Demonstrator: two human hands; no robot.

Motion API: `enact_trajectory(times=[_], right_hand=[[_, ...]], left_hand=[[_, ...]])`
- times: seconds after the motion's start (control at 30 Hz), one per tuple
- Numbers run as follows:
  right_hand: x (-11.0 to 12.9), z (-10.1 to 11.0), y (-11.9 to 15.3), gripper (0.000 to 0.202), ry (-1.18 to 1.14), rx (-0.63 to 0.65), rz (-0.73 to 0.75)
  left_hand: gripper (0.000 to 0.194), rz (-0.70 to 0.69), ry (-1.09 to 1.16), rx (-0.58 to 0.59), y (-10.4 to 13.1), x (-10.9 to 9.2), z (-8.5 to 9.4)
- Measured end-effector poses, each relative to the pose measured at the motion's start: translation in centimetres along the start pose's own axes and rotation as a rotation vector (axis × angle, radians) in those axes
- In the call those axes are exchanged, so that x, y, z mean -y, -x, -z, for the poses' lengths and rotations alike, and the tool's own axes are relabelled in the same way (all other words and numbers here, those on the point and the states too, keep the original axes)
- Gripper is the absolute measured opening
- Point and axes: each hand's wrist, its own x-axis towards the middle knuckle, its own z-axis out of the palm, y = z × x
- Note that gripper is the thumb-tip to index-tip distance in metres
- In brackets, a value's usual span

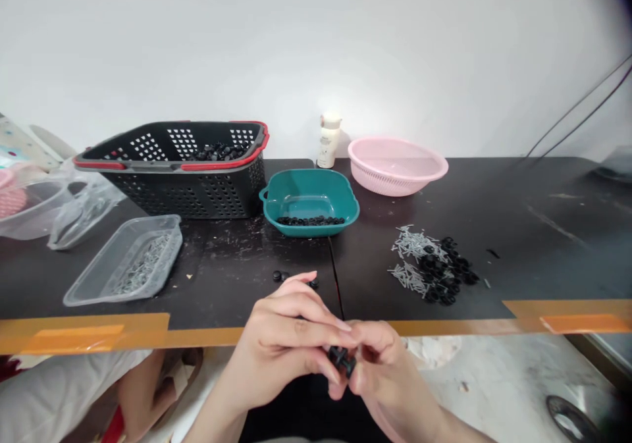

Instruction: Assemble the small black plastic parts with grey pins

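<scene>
Just past the table's front edge, my left hand and my right hand meet. Between their fingertips is a small black plastic part with round ends; my fingers cover some of it. Both hands are closed on it in a pinch. A few similar black pieces lie on the table behind my left hand. To the right, a pile of black round pieces touches loose silver metal pins.
A teal basin holds black pieces. Left stand a black basket with red handles and a clear tray of metal pins. At the back are a cream bottle and a pink basin. Someone's arm shows lower left.
</scene>
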Motion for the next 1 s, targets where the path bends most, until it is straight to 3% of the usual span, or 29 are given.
enact_trajectory(times=[0.13, 0.6, 1.0], right_hand=[[-0.2, 0.1, 0.0, 0.028, -0.033, 0.003, -0.063], [1.0, 0.4, 0.2, 0.019, 0.011, 0.091, -0.063], [-0.9, 2.3, 0.2, 0.021, 0.099, 0.117, 0.01]], left_hand=[[0.024, 0.009, 0.013, 0.011, 0.1, 0.0, -0.2], [0.03, -0.003, -0.032, 0.037, 0.3, 0.0, 0.3], [0.017, -0.048, -0.078, 0.081, 0.3, 0.2, 0.6]])
